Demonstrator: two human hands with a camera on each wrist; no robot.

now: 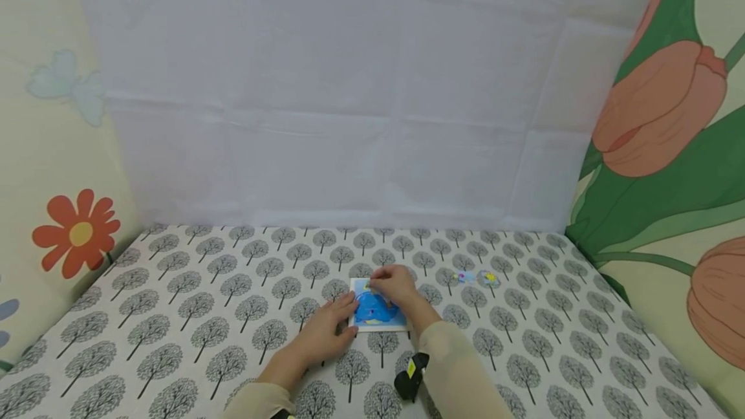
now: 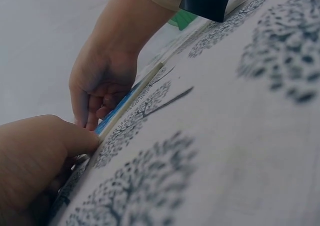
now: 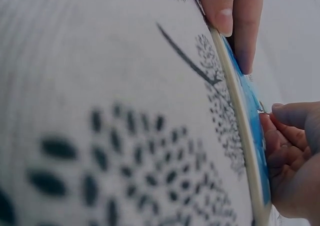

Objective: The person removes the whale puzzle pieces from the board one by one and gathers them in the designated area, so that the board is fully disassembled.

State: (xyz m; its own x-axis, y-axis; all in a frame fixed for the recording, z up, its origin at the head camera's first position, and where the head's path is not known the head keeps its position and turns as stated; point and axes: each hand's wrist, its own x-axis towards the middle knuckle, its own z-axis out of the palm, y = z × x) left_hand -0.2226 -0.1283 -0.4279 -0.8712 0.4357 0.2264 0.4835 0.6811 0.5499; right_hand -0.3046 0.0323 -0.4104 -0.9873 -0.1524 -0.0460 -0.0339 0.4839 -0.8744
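A small flat puzzle board (image 1: pixel 381 328) with a blue whale picture and a pale border lies on the cloth. My left hand (image 1: pixel 323 335) rests at its left side, fairly straight fingers on the left edge and thumb by the near corner. Over the upper part of the board, my right hand (image 1: pixel 396 284) pinches a small thin piece (image 3: pixel 263 107) between thumb and fingertips. In the right wrist view this piece stands tilted at the board's surface; its picture is too small to tell. The right hand hides the board's upper right part.
Two loose puzzle pieces lie to the right of the board, one with pink and blue (image 1: pixel 465 277), another with a yellow shape (image 1: pixel 490 278). A tree-print cloth (image 1: pixel 233 341) covers the table. Behind hangs a white sheet (image 1: pixel 349 83), with flower-print walls at both sides.
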